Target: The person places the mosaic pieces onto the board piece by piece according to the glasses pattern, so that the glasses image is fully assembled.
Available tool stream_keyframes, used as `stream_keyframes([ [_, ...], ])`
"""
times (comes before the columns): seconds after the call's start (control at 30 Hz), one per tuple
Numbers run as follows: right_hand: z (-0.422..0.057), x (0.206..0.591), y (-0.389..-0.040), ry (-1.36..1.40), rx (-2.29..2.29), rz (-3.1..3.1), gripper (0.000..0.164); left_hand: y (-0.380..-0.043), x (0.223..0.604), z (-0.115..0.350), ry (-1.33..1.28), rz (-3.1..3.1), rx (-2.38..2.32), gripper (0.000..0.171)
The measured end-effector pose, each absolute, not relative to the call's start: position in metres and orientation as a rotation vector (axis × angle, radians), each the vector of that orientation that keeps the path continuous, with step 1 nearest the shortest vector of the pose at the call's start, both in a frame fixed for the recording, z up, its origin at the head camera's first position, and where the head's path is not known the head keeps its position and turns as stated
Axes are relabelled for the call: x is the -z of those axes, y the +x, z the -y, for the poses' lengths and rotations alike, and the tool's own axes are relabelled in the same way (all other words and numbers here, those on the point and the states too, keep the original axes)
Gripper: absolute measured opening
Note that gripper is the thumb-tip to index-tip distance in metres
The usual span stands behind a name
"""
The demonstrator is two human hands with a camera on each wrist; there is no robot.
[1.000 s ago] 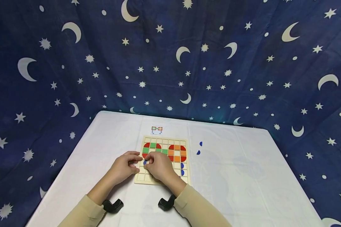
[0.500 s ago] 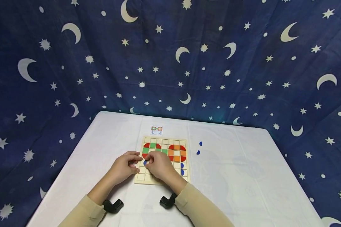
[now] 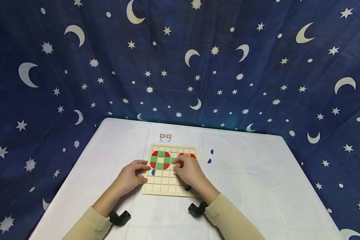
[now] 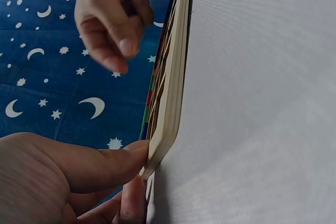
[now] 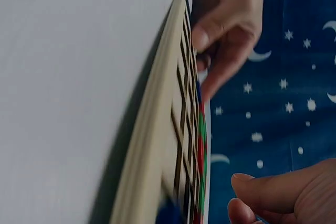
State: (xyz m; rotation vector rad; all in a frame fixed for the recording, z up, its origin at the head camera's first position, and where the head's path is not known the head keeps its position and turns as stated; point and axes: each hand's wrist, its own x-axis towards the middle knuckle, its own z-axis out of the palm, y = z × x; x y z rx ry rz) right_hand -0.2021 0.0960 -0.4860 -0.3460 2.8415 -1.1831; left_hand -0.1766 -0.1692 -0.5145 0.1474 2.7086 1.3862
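Note:
A wooden grid board [image 3: 165,189] lies on the table. Red and green pieces form a ring [image 3: 160,165] on its left side. More red and orange pieces [image 3: 193,156] are partly hidden behind my right hand. My left hand [image 3: 132,176] rests at the board's left edge, its thumb and fingertips touching the rim in the left wrist view. Beside its fingers a blue half-circle piece [image 3: 153,172] sits in a cell; another blue piece [image 3: 187,188] shows near the front. My right hand [image 3: 190,170] hovers over the board's right half, fingers loosely bent, with nothing visible between them.
Two loose blue half-circle pieces, one farther back [image 3: 211,151] and one nearer [image 3: 209,161], lie right of the board. Behind the board is a small picture card [image 3: 165,137]. A dark blue curtain [image 3: 174,66] with moons and stars surrounds the white table [image 3: 258,173].
My right hand has left the blue piece at the board's left and moved right above the board. That blue piece stays in its cell. My left hand has not moved.

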Motion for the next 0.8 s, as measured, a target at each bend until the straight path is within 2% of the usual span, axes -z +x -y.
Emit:
stream_keyframes([
  [0.4, -0.172, 0.495, -0.22, -0.046, 1.116, -2.955, 0.015, -0.175, 0.512, 0.168, 0.112, -2.707, -1.397, 0.042],
  [0.8, -0.245, 0.502, -0.249, -0.061, 1.005, -3.055, 0.021, -0.177, 0.516, 0.17, 0.11, -2.679, -1.417, 0.041],
])
